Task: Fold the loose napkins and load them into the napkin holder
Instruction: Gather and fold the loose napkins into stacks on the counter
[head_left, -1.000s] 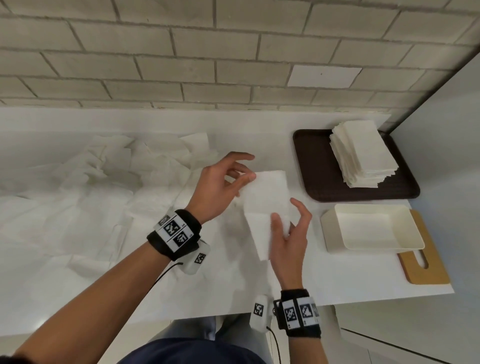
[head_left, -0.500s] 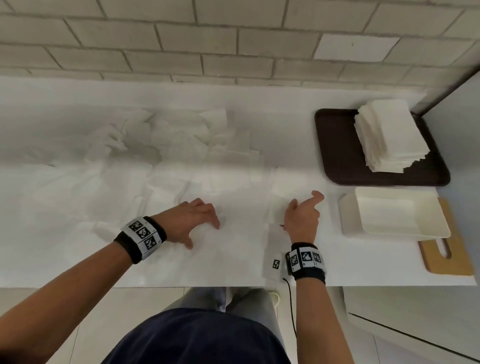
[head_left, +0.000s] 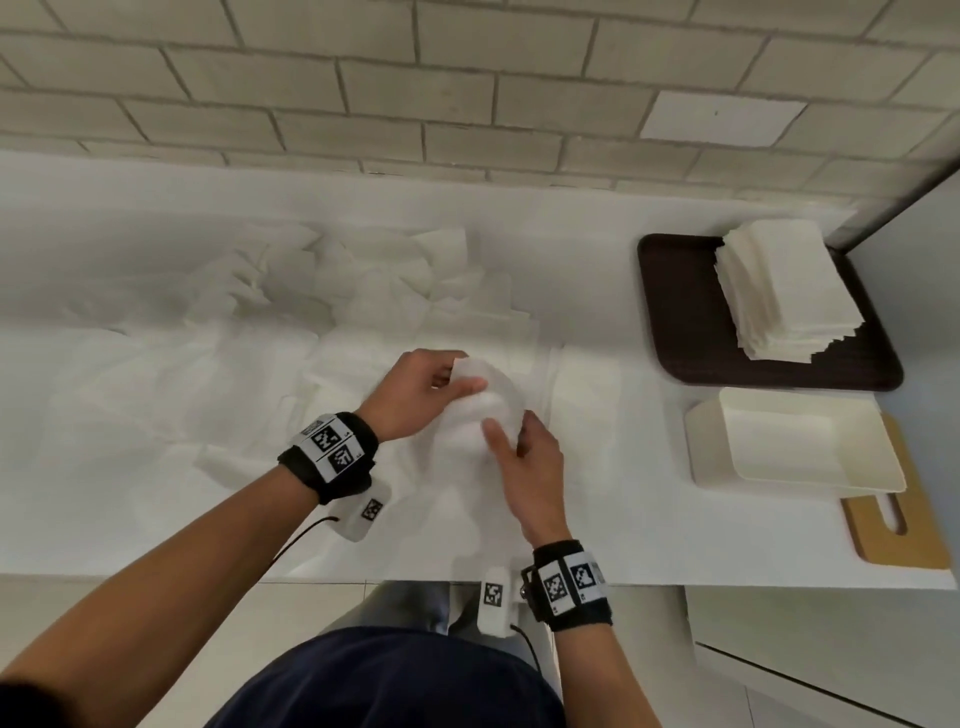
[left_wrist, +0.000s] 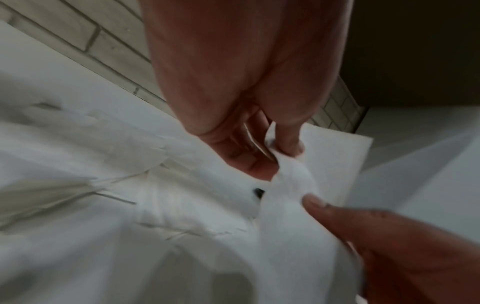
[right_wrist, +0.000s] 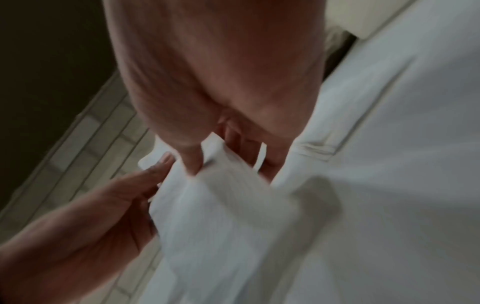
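A loose white napkin (head_left: 496, 400) is lifted a little above the counter's middle, bent over on itself. My left hand (head_left: 462, 376) pinches its far edge between thumb and fingers, as the left wrist view shows on the napkin (left_wrist: 293, 179). My right hand (head_left: 506, 434) pinches the near part, thumb on top; in the right wrist view the napkin (right_wrist: 221, 205) hangs from its fingers. Several loose napkins (head_left: 337, 280) lie spread over the counter to the left. The white napkin holder (head_left: 706, 457) stands to the right, with nothing seen in it.
A brown tray (head_left: 675, 322) at the back right carries a tall stack of folded napkins (head_left: 784, 291). A wooden board (head_left: 904, 530) lies under the holder. A brick wall runs along the back, and the counter's front edge is just under my wrists.
Half a second ago both hands lay low on the counter among the napkins. Now they have come together and lifted one napkin between them.
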